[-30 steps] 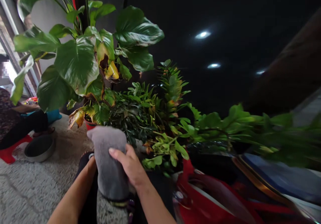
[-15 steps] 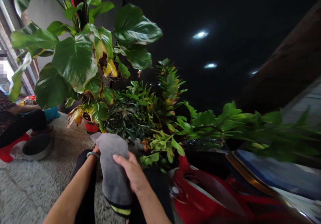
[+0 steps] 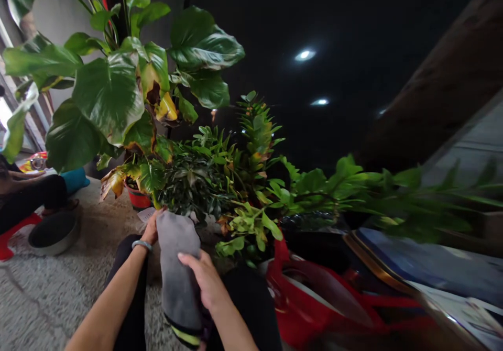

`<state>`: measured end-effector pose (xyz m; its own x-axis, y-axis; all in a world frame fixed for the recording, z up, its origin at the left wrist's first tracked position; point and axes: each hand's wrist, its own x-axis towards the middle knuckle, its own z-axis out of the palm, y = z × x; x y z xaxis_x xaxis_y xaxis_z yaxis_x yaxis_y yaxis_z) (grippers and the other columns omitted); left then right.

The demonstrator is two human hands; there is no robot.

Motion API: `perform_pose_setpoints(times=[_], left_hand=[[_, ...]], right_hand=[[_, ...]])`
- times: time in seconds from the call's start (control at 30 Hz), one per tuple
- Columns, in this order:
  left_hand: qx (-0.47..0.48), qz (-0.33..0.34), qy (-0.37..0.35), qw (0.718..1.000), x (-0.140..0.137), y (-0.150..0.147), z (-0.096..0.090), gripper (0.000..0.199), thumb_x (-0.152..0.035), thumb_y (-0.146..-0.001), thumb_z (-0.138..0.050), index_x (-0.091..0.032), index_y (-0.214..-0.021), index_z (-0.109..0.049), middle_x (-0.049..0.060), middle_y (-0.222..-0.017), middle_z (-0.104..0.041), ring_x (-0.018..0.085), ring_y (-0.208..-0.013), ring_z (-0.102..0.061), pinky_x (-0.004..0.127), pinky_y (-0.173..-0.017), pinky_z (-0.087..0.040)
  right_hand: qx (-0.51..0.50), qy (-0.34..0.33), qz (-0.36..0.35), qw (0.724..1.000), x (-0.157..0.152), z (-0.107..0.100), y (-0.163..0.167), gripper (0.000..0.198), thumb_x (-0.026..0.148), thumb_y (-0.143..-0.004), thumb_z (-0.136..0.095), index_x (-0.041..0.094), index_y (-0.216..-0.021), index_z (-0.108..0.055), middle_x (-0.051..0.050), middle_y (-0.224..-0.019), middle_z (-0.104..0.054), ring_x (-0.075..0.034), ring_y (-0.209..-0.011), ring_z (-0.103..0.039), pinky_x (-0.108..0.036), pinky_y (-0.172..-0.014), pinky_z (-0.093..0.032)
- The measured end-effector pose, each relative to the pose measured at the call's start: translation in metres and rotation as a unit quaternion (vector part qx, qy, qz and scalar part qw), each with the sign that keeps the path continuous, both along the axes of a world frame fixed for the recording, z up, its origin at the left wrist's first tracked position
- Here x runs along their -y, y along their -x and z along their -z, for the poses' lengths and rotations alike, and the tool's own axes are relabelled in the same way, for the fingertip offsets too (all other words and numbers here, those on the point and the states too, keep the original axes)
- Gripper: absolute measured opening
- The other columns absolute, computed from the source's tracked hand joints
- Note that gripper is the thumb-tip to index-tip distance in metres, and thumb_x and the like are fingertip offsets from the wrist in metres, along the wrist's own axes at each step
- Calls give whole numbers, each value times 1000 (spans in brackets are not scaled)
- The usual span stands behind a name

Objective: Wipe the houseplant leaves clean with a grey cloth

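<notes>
Between my hands is a soft grey foot-shaped cloth piece (image 3: 178,277), with a black and yellow-green band at its lower end. I cannot make out its exact kind. My left hand (image 3: 151,229), with a bangle on the wrist, grips its upper left edge; the fingers are partly hidden behind it. A small white printed tag (image 3: 146,215) shows beside that hand. My right hand (image 3: 205,277) holds the right side, thumb lying on the grey face and the other fingers mostly out of sight underneath. The piece hangs over my lap, between my dark-trousered legs.
Leafy potted plants stand ahead, one in a red pot (image 3: 137,198). At the right are a red bag (image 3: 314,298) and stacked flat items (image 3: 432,256). A grey basin (image 3: 55,236) sits on the floor at left, near a seated person (image 3: 37,191) on a red stool.
My left hand has shifted up along the piece's edge, and more of its fingers show. The grey piece looks narrower and turned slightly. The whole scene has slid a little left.
</notes>
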<state>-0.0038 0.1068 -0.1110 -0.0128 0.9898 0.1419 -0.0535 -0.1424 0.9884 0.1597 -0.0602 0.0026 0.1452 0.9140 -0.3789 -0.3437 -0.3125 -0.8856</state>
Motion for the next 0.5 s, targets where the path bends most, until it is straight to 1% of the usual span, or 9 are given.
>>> perform_pose_setpoints(times=[0.07,0.1,0.17,0.23,0.27,0.3,0.37,0.43,0.5], left_hand=[[-27,-4,1,1000,-2,-2,3,41,-20,-57,-79,-15,-97,-75,11,-104,-71,30,-103,-62,40,-97,-48],[-43,-6,5,999,-2,-3,5,46,-18,-56,-77,-15,-102,-75,10,-102,-71,28,-98,-63,40,-93,-50],[-68,-11,17,997,-2,-5,7,55,-17,-57,-74,-15,-113,-74,7,-95,-70,25,-91,-63,37,-86,-51],[-71,-14,32,997,-1,-5,9,63,-19,-59,-72,-15,-122,-71,4,-88,-68,23,-86,-62,35,-82,-50],[-67,-13,40,997,0,-5,9,66,-20,-59,-71,-14,-124,-70,3,-85,-67,22,-84,-61,34,-80,-50],[-61,-9,48,997,1,-4,9,68,-21,-59,-71,-14,-126,-69,2,-84,-66,21,-82,-60,34,-79,-49],[-47,1,59,997,1,-4,8,69,-23,-58,-71,-15,-126,-68,2,-83,-65,20,-80,-60,33,-77,-48],[-41,14,61,997,2,-5,7,65,-23,-57,-71,-15,-121,-70,1,-82,-65,20,-78,-59,31,-74,-46],[-32,25,60,997,2,-7,6,59,-23,-55,-71,-16,-114,-72,1,-81,-64,19,-76,-57,31,-71,-45]], right_hand=[[-16,-18,23,999,10,-25,-21,40,34,-47,-87,19,-82,-74,-3,-71,-77,-26,-70,-71,-34,-65,-54],[-23,-37,41,998,8,-40,-31,44,36,-47,-88,19,-84,-74,-4,-72,-78,-27,-69,-71,-35,-64,-54],[-29,-93,92,991,-9,-67,-49,45,38,-46,-89,18,-84,-74,-5,-71,-77,-27,-67,-71,-35,-63,-55],[-41,-142,124,981,-33,-79,-58,43,39,-46,-88,18,-81,-73,-5,-69,-77,-27,-68,-72,-37,-66,-56],[-55,-146,126,980,-44,-77,-58,42,40,-47,-88,18,-79,-73,-5,-68,-76,-28,-69,-72,-38,-68,-57],[-74,-135,116,981,-52,-70,-56,41,42,-48,-88,19,-79,-73,-5,-66,-76,-28,-70,-72,-39,-70,-58],[-109,-76,74,988,-54,-44,-45,42,46,-50,-87,19,-78,-73,-5,-63,-74,-30,-72,-73,-41,-71,-59],[-110,-11,39,993,-38,-14,-32,42,47,-49,-87,18,-76,-74,-6,-64,-75,-31,-73,-74,-41,-71,-59],[-78,17,38,996,-14,5,-24,41,44,-47,-89,18,-76,-74,-6,-67,-76,-30,-74,-74,-40,-71,-59]])
